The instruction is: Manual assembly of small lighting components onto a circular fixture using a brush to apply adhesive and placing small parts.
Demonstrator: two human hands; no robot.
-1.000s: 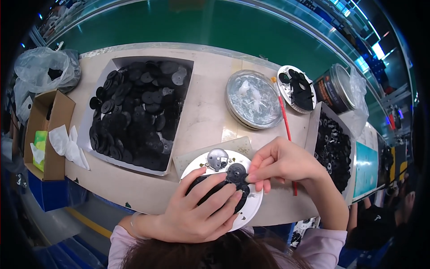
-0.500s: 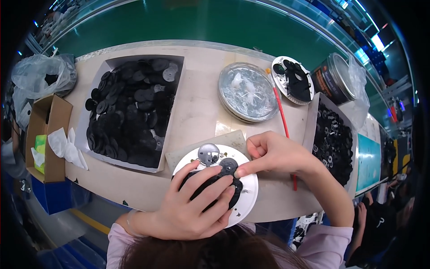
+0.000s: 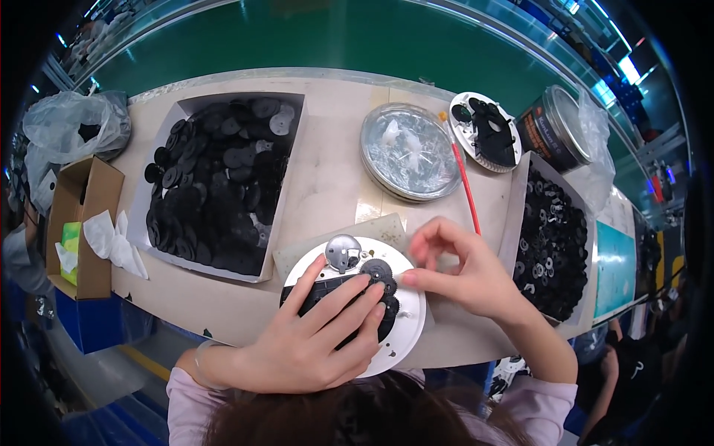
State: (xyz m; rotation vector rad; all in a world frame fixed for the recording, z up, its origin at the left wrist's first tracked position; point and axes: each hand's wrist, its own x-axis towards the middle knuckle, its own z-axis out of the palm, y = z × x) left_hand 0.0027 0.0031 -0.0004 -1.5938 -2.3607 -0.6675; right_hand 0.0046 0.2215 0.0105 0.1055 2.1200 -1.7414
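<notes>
A round white plate (image 3: 407, 327) lies near the front edge of the workbench, partly over a flat pale board (image 3: 379, 229). On it sit a shiny silver dome (image 3: 343, 253), black toothed gears (image 3: 377, 269) and a dark part mostly covered by my hand. My left hand (image 3: 321, 334) rests across these parts, its fingers spread flat, the tips on the gears. Just right of the gears hovers my right hand (image 3: 465, 271). Its thumb is apart from the curled, slightly blurred fingers, and nothing shows between them.
Left stands a box of black discs (image 3: 216, 178), beside a brown carton (image 3: 104, 201) with tissues. Behind are a round film-covered tin (image 3: 413, 152), another white plate with black parts (image 3: 483, 134) and a can (image 3: 554, 130). A red stick (image 3: 466, 186) and box of small parts (image 3: 550, 253) lie right.
My right thumb has lifted off the gears, and that hand has drawn slightly right with its fingers loosening. My left hand has shifted slightly to the left, still resting on the parts.
</notes>
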